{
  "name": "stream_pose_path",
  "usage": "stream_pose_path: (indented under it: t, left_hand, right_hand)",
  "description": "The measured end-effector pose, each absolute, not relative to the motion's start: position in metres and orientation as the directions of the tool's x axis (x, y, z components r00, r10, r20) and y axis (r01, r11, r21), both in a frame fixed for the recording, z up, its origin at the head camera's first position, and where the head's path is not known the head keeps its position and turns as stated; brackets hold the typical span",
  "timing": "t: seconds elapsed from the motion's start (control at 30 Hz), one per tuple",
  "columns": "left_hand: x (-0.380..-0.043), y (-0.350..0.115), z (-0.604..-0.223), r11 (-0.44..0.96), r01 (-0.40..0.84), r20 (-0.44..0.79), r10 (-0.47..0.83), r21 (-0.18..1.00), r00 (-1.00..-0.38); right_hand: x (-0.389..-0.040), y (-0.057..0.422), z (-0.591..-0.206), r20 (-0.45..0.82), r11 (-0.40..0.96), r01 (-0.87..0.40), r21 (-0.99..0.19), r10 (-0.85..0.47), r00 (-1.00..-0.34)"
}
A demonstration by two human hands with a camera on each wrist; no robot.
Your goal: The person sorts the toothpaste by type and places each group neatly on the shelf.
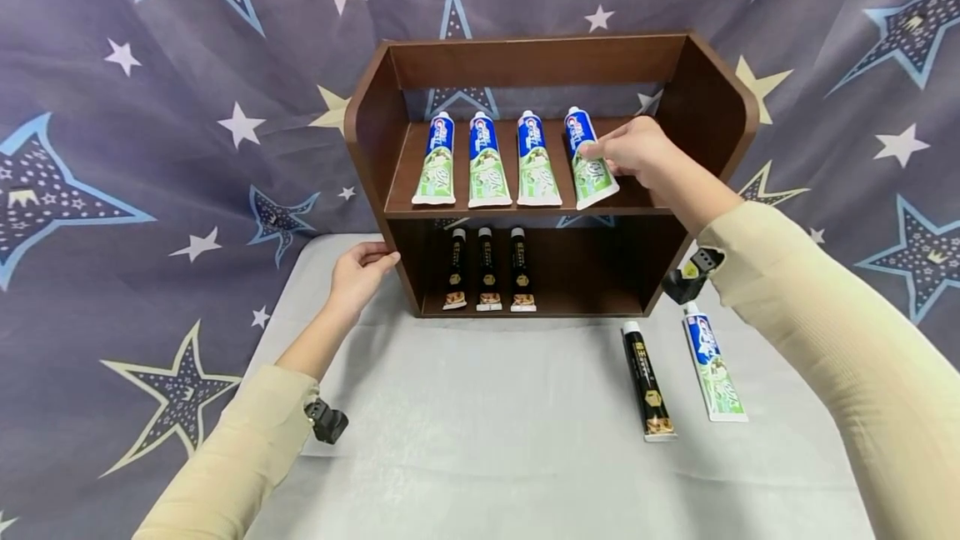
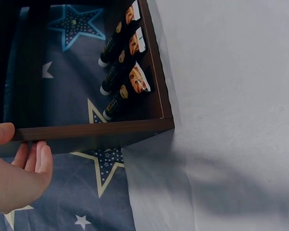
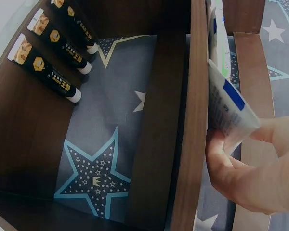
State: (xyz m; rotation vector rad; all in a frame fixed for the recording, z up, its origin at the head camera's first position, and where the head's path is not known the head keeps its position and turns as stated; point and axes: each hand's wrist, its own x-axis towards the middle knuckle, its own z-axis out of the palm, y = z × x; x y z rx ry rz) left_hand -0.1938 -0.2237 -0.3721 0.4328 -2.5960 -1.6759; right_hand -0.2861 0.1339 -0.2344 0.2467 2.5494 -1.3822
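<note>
My right hand point(image 1: 633, 148) pinches a blue, white and green toothpaste tube point(image 1: 592, 177) by its edge, at the right end of a row on the upper shelf. In the right wrist view this tube point(image 3: 231, 108) stands tilted at the shelf's front edge, thumb and fingers on either side. Three like tubes, such as the leftmost toothpaste point(image 1: 437, 165), lie to its left, caps to the back. My left hand point(image 1: 360, 277) holds the left side panel of the brown wooden rack point(image 1: 536, 62), thumb and fingers on opposite faces of the panel point(image 2: 94, 129).
Three black toothpaste tubes point(image 1: 487, 269) lie on the lower shelf, toward its left. On the white-covered table point(image 1: 480, 423), right of centre, lie another black tube point(image 1: 647, 382) and a blue-green tube point(image 1: 714, 365). A starry curtain point(image 1: 225, 40) hangs behind the rack.
</note>
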Motion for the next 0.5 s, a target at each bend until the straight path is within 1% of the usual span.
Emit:
stream_pose_path:
  t: [0.2,0.5]
  left_hand:
    - [-0.1932,-0.2245,-0.3693,0.387,-0.233,-0.145,-0.242,0.892,-0.959]
    - [-0.1932,-0.2249,-0.3699,0.377,-0.219,-0.136,-0.234,0.900,-0.963]
  right_hand:
    - [-0.2850,0.1289,-0.2346,-0.241,0.642,0.242,-0.728,0.090,-0.966]
    - [-0.2844,0.1257,-0.2371,-0.223,0.703,0.227,-0.674,0.100,-0.970]
